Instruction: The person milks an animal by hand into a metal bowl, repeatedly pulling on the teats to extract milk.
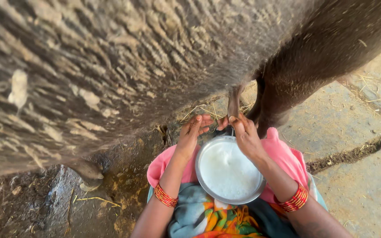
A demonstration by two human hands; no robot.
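Two hands work under one buffalo (111,66): right hand (245,136) closed around one teat (233,102), left hand (192,132) open, holding nothing. One pail (203,152) of milk (228,172) sits between the knees, just below both hands.

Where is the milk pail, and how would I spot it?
Look under the big dark hairy animal, down to the person's lap in pink cloth. Between the left hand and right hand sits the round metal pail, the only shiny thing, full of frothy white milk.
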